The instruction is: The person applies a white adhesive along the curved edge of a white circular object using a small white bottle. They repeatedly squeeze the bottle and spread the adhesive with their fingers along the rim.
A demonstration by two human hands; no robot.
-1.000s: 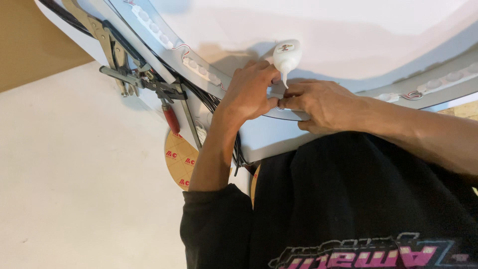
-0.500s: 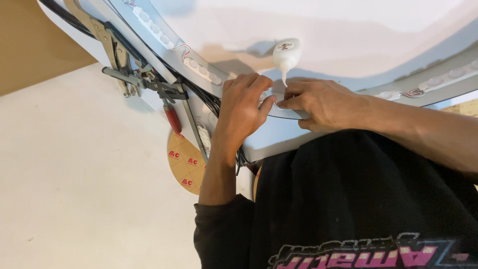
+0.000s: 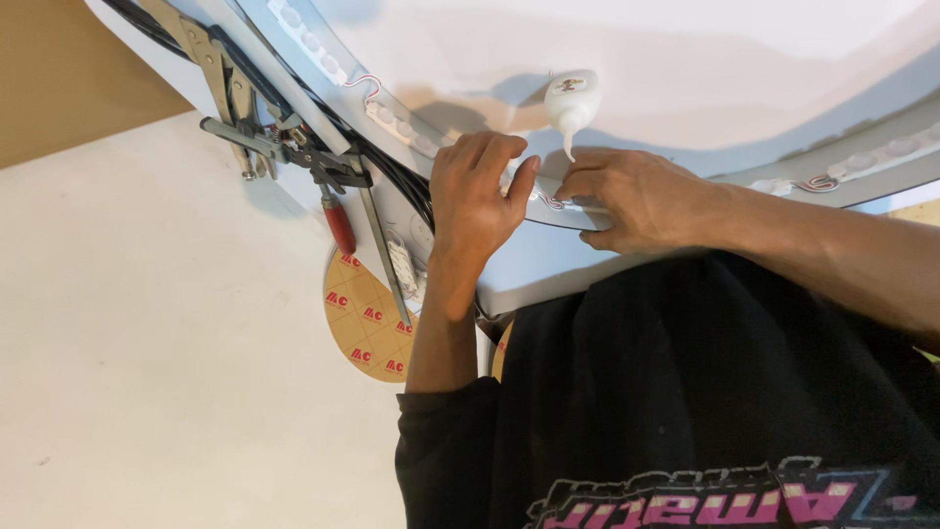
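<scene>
A single head-worn camera looks steeply down from close above the person's own chest, so the black printed shirt (image 3: pixel 705 392) fills the lower right of the frame. The curved white panel (image 3: pixel 685 59) spans the top, near the lens, while the pale flat work surface (image 3: pixel 147 343) takes the left half. No second view overlaps it.

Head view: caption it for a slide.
Both hands, left hand and right hand, press a light strip beside a white glue bottle.
</scene>
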